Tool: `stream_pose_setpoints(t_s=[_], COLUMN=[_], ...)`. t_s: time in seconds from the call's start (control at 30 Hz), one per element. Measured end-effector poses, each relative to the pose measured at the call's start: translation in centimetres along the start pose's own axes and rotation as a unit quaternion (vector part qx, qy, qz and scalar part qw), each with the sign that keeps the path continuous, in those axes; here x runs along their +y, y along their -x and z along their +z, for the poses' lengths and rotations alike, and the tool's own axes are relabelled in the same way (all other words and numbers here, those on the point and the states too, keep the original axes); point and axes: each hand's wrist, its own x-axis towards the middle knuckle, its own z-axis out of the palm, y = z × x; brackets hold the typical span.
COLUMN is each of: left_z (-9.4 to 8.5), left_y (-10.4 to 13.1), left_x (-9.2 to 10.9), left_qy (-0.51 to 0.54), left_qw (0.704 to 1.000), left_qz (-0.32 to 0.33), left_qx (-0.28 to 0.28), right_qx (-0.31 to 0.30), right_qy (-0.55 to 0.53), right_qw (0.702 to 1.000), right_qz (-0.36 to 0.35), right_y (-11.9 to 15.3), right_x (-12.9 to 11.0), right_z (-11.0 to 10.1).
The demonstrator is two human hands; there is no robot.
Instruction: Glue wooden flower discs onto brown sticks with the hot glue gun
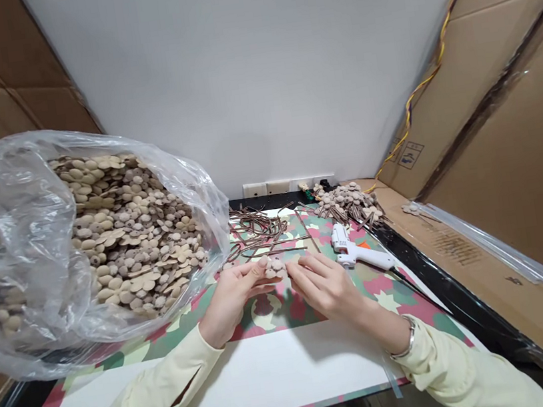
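Observation:
A small greyish-beige flower piece (275, 268) with rounded petals is held up over the table's middle. My left hand (236, 292) pinches it at its left edge between thumb and fingers. From the other side, my right hand (324, 282) has its fingertips pressed together close to the flower's right edge; what they hold, if anything, is hidden. To the right of my right hand lies a white glue gun (362, 253) with an orange trigger. Thin brown strips (259, 229) are scattered just beyond my hands.
A clear plastic bag (16, 219) full of beige flower pieces (139, 235) stands at the left. Behind the glue gun is a pile of flowers with brown stems (349, 202). Cardboard (508, 130) walls both sides. A white sheet (276, 378) covers the camouflage-patterned tabletop's front.

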Motion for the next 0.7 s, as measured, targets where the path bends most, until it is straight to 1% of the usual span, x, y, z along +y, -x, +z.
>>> stream_pose_setpoints(t_s=[0.1,0.17,0.23,0.27,0.3,0.33,0.4,0.5,0.57,0.6,0.63,0.7], left_z=[-0.4,-0.9,-1.4,-1.6,-1.8,-1.9,-1.9,-1.6,-1.5,-1.4,-1.3,-1.2], left_y=[-0.1,-0.3,-0.4,-0.5,-0.5,-0.4,-0.3,-0.2,-0.1,-0.1,-0.1,0.0], left_x=[-0.2,0.0,0.4,0.7,1.0,1.2,1.6,1.5,1.1,0.9,0.8,0.5], left_qy=[-0.038,-0.082,-0.128,-0.151,-0.172,-0.194,-0.236,-0.290,-0.329,-0.350,-0.369,-0.400], left_qw=[0.998,0.994,0.988,0.984,0.980,0.976,0.965,0.945,0.927,0.917,0.905,0.887], left_qz=[0.016,0.033,0.052,0.062,0.070,0.081,0.107,0.150,0.179,0.194,0.208,0.231], left_qx=[0.038,0.062,0.068,0.068,0.063,0.058,0.040,0.020,0.017,0.017,0.018,0.018], right_qx=[-0.023,-0.054,-0.084,-0.092,-0.098,-0.106,-0.121,-0.138,-0.138,-0.138,-0.136,-0.125], right_qy=[-0.022,-0.034,-0.069,-0.107,-0.158,-0.220,-0.352,-0.522,-0.588,-0.605,-0.615,-0.622], right_qw=[0.999,0.998,0.993,0.985,0.972,0.951,0.892,0.786,0.730,0.712,0.701,0.690], right_qz=[-0.036,-0.017,0.049,0.096,0.144,0.189,0.256,0.302,0.319,0.327,0.335,0.348], right_y=[-0.3,-0.5,-0.7,-0.8,-0.9,-1.0,-1.2,-1.5,-1.6,-1.6,-1.6,-1.5], right_x=[-0.3,-0.3,0.0,0.2,0.5,0.6,0.8,0.3,-0.2,-0.4,-0.5,-0.6], right_z=[-0.2,-0.7,-1.5,-1.9,-2.2,-2.4,-2.5,-1.6,-0.9,-0.6,-0.3,0.0])
